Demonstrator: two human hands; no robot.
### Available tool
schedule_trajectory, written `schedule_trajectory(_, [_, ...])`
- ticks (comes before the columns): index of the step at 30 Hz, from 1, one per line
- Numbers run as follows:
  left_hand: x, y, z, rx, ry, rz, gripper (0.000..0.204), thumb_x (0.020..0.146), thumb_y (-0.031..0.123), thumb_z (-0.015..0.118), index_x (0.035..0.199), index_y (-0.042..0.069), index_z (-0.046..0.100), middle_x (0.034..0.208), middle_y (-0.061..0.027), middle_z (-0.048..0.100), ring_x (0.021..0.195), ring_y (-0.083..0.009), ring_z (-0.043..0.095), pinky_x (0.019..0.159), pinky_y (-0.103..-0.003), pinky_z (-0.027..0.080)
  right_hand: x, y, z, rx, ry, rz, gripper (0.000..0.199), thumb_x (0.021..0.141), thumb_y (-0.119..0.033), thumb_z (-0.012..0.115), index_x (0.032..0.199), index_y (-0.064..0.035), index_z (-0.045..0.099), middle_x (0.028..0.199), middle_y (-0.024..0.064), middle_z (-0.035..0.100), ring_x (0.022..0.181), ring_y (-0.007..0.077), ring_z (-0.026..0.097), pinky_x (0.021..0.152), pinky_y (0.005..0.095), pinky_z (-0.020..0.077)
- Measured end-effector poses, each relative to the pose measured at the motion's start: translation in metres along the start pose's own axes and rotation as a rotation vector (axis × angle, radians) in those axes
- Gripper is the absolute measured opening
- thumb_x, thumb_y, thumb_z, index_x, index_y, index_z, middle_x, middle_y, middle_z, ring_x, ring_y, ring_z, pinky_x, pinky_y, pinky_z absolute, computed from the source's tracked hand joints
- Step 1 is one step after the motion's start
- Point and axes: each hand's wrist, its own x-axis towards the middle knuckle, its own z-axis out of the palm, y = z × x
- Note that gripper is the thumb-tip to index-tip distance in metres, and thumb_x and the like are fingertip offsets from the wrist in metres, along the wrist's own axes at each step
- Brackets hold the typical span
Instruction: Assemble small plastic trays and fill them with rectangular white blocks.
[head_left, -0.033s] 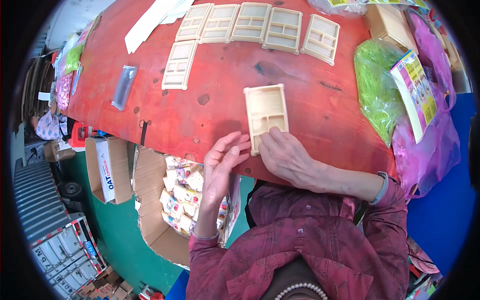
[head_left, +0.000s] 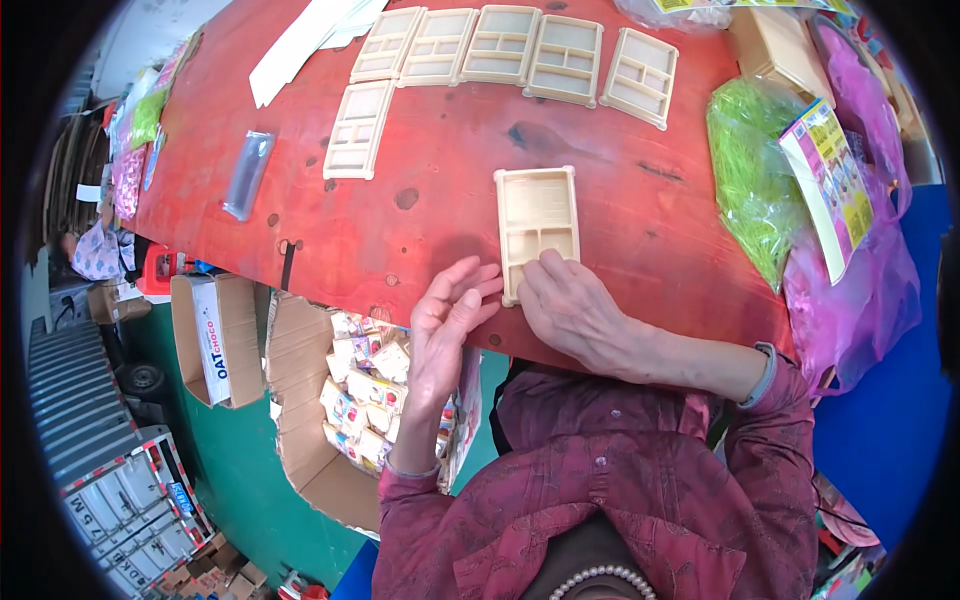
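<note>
Right hand (head_left: 575,308) clamped on beige tray (head_left: 537,205), near end; left hand (head_left: 440,318) loose alongside; tray's probably light, stiff, kinda slick; I'd grab the rim.

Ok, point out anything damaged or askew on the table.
A dark smudge stands out on the red table. The rightmost tray leaves a gap, while the rest of its row sits close. The tray under the right hand looks undamaged where visible.

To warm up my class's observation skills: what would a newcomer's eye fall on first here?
Probably the red tabletop, filling the upper middle. Near its front edge, the right hand has its grip on a cream compartment tray. A clear bag of bright green shreds stands out at the right.
</note>
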Motion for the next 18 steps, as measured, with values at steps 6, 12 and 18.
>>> schedule_trajectory(6, [0.007,0.001,0.012,-0.055,-0.04,-0.007,0.038,0.095,0.014,0.05,0.127,-0.005,0.045,0.125,-0.02,0.053,0.115,-0.0246,0.055,0.095,-0.038,0.046,-0.002,-0.006,-0.004,-0.112,-0.081,0.025,0.016,0.062,-0.009,0.059,0.074,0.0016,0.054,0.077,0.0112,0.049,0.078,0.0231,0.049,0.061,0.0291,0.0451])
schedule_trajectory(12, [0.001,0.002,0.017,-0.017,-0.069,-0.013,0.034,0.094,0.011,0.05,0.124,-0.005,0.048,0.125,-0.0185,0.054,0.114,-0.0245,0.055,0.096,-0.037,0.046,-0.008,-0.002,-0.008,0.005,-0.158,0.037,0.019,0.06,-0.005,0.061,0.076,0.0035,0.056,0.078,0.0131,0.051,0.077,0.024,0.053,0.057,0.0324,0.0475])
schedule_trajectory(18, [-0.011,-0.006,0.004,-0.098,-0.111,-0.113,0.041,0.099,0.025,0.044,0.129,-0.003,0.044,0.127,-0.0182,0.052,0.116,-0.0248,0.053,0.096,-0.039,0.045,-0.013,-0.002,-0.029,0.258,-0.007,0.053,0.014,0.063,-0.003,0.063,0.074,0.0002,0.054,0.075,0.0115,0.051,0.071,0.0256,0.053,0.055,0.0355,0.0475])
